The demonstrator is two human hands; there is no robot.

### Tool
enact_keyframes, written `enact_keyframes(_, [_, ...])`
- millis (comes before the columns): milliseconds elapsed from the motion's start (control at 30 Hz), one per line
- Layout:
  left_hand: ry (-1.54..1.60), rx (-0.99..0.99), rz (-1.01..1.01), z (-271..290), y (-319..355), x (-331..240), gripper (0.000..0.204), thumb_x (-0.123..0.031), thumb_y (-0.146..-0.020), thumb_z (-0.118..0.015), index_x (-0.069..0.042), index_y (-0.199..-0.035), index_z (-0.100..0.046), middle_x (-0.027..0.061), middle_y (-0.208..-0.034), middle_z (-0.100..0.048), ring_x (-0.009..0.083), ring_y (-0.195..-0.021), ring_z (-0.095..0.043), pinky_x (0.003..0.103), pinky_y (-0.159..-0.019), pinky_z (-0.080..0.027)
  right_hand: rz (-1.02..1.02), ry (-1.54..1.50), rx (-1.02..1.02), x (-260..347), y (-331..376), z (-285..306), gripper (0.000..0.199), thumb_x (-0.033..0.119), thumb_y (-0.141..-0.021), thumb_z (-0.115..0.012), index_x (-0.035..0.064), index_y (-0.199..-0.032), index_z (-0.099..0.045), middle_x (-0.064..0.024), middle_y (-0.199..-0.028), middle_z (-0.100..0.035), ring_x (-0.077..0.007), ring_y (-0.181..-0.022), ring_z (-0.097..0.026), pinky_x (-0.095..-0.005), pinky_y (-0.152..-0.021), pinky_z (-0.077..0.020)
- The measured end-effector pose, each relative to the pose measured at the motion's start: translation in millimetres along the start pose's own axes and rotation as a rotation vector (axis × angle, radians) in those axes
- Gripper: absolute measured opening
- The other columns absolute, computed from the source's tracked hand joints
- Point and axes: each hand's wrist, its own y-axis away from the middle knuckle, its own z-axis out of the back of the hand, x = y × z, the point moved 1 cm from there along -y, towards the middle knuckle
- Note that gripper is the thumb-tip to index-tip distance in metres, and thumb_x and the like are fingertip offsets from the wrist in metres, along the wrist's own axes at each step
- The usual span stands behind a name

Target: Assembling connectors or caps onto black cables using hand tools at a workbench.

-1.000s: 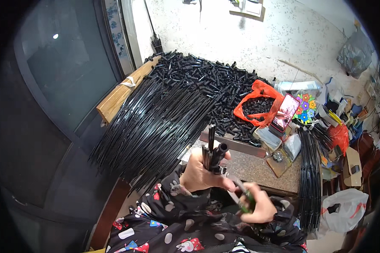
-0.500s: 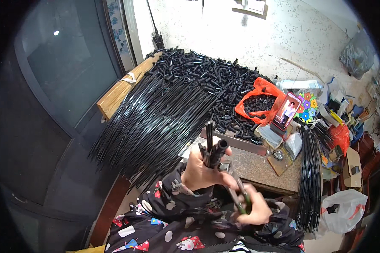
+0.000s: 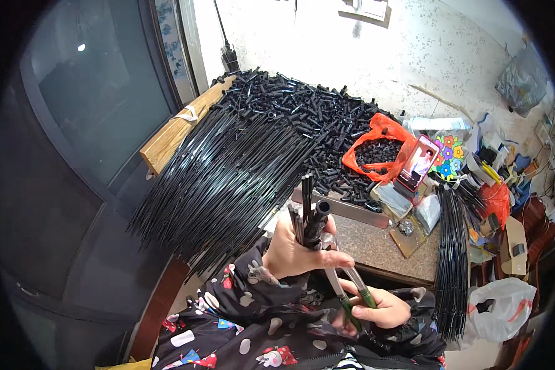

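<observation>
My left hand (image 3: 283, 250) is closed round a black tube fitting (image 3: 319, 219) with a round open end facing up. Several thin black rods (image 3: 306, 191) stick up beside the fitting from the same grip. Just below, a pair of green-handled pliers (image 3: 336, 282) has its metal head against the lower part of the fitting, near my left thumb; the exact contact is hidden. My right hand (image 3: 385, 307) grips the pliers by the handles, which stand apart in a V.
Long black rods (image 3: 222, 179) lie in a heap at left, against a wooden board (image 3: 166, 145). Short black fittings (image 3: 290, 102) pile up behind, beside a red plastic bag (image 3: 351, 157). A phone (image 3: 419, 163) leans at right. More rods (image 3: 453, 265) hang over the table's right edge.
My right hand has shifted slightly to the right, and the plier handles have spread wider. My left hand has moved slightly, still with the fitting and rods in it.
</observation>
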Motion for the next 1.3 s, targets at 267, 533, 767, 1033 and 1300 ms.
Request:
enact_keyframes(267, [0.059, -0.101, 0.088, -16, -4, 1, 0.033, -0.004, -0.056, -0.079, -0.005, -0.076, -0.053, -0.0048, -0.065, -0.049, 0.0022, -0.058, -0.044, 0.017, -0.049, -0.036, 0.044, 0.232, -0.170, -33, -9, 5, 0.029, 0.008, -0.085, -0.052, -0.0003, -0.112, -0.048, -0.0049, -0.071, -0.055, -0.0104, -0.060, -0.052, -0.0243, -0.055, -0.0421])
enact_keyframes(533, [-0.073, -0.178, 0.014, -30, -12, 46, 0.030, -0.004, -0.064, -0.071, -0.002, -0.086, -0.051, -0.0032, -0.062, -0.047, 0.0043, -0.051, -0.043, 0.018, -0.044, -0.033, 0.147, 0.384, -0.503, -53, -23, 38, 0.010, 0.011, -0.082, -0.058, 0.0016, -0.085, -0.055, -0.0024, -0.061, -0.053, -0.0076, -0.055, -0.051, -0.0213, -0.051, -0.0403])
enact_keyframes(767, [0.323, -0.069, 0.045, -47, -20, 61, 0.044, 0.004, -0.063, -0.070, 0.003, -0.099, -0.044, -0.0036, -0.058, -0.040, 0.0061, -0.047, -0.041, 0.019, -0.041, -0.033, 0.449, 1.230, -1.535, -35, 29, 238, 0.013, 0.005, -0.074, -0.058, 0.0033, -0.086, -0.054, -0.0116, -0.075, -0.059, -0.0260, -0.067, -0.058, -0.0320, -0.060, -0.0454])
enact_keyframes(1033, [0.216, -0.024, 0.075, -38, -26, 85, 0.052, 0.001, -0.059, -0.077, 0.001, -0.102, -0.047, -0.0053, -0.062, -0.041, 0.0033, -0.051, -0.040, 0.018, -0.046, -0.033, 0.450, 1.732, -1.280, -30, -11, 254, 0.020, 0.002, -0.069, -0.055, 0.0055, -0.088, -0.051, -0.0111, -0.075, -0.053, -0.0299, -0.077, -0.052, -0.0378, -0.065, -0.0451])
enact_keyframes(1300, [0.162, -0.061, 0.106, -37, -26, 89, 0.047, -0.007, -0.059, -0.081, 0.000, -0.096, -0.052, -0.0073, -0.060, -0.042, 0.0008, -0.053, -0.037, 0.016, -0.048, -0.030, 0.348, 1.653, -1.348, -32, -9, 261, 0.025, 0.001, -0.067, -0.056, 0.0049, -0.091, -0.050, -0.0120, -0.077, -0.054, -0.0315, -0.079, -0.052, -0.0399, -0.066, -0.0449])
